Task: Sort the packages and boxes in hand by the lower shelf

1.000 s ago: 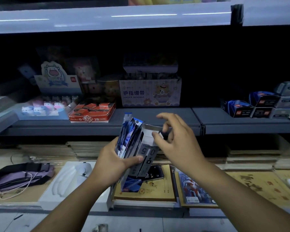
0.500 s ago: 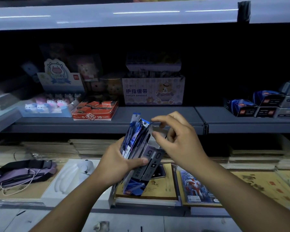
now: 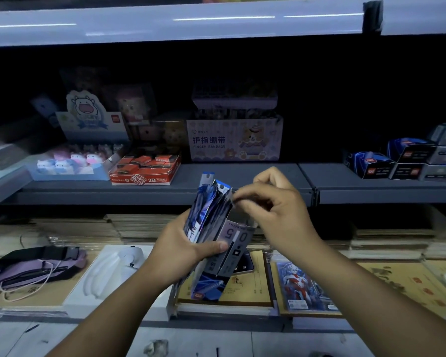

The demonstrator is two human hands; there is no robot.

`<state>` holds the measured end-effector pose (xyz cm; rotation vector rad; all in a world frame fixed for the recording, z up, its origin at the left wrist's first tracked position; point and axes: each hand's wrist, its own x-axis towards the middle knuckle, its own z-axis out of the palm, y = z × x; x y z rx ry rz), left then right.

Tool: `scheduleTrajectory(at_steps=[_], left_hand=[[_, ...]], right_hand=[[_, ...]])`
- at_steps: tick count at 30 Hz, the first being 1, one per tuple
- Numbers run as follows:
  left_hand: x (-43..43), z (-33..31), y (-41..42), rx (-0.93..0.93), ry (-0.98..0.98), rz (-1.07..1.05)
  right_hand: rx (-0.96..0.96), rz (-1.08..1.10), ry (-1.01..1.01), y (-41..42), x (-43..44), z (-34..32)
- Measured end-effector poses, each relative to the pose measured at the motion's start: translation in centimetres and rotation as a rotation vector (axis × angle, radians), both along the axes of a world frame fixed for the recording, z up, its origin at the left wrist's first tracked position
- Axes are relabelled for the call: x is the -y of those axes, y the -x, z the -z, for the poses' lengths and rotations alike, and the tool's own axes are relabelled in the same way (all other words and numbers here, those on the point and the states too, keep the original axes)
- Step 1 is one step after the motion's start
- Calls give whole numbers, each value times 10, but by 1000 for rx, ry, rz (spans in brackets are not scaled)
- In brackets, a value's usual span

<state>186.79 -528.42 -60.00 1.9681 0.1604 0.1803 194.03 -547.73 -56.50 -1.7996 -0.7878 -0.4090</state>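
Note:
My left hand grips a bundle of flat blue and grey packets, held upright in front of the shelves, thumb across a grey one marked "0.5". My right hand is at the top right of the bundle, thumb and forefinger pinching the upper edge of a packet. What lies between the packets is hidden.
A grey shelf behind holds a red "2B" box, a "Finger Bandage" box, a tray of small cow figures and dark blue boxes. Below lie notebooks, a white tray and a purple pouch.
My right hand has risen from the middle of the bundle to its top edge. The camera has shifted slightly left; my left hand keeps its hold.

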Motion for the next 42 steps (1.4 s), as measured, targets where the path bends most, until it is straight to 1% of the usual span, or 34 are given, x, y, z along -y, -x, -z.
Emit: scheduleTrajectory(at_steps=[2, 4, 7, 9, 13, 15, 19, 23, 26, 29, 31, 34, 38, 42], left_hand=[[-1, 2, -1, -7, -17, -3], [-1, 3, -2, -9, -24, -6], [-2, 3, -1, 2, -24, -19], [-2, 4, -2, -4, -33, -16], [0, 8, -4, -4, -46, -19], [1, 10, -5, 3, -59, -27], [0, 15, -8, 8, -102, -17], [-2, 16, -8, 22, -139, -28], [-6, 16, -8, 17, -127, -63], [-8, 15, -8, 23, -88, -104], [-8, 14, -8, 46, -52, -128], [-11, 12, -9, 51, 23, -162], [-14, 11, -10, 37, 74, -159], [-15, 9, -8, 22, 55, -149]], right_hand=[[-30, 92, -133, -4, 3, -9], [-37, 145, -204, -9, 10, -17], [-39, 108, -193, -11, 13, -16], [-89, 68, -183, -10, 10, -13], [-256, -91, -246, 1, 9, -15], [-312, -126, -282, 7, 7, -16], [-397, -56, -338, 8, 2, -13], [-622, -9, -487, -1, 4, -9], [-740, 57, -533, -6, 6, -9], [-857, -11, -598, -6, 5, -9], [-844, -63, -569, -4, 3, -9], [-683, 9, -510, -7, 7, -9], [-524, 102, -587, -15, 19, -15], [-475, 103, -633, -16, 24, -16]])
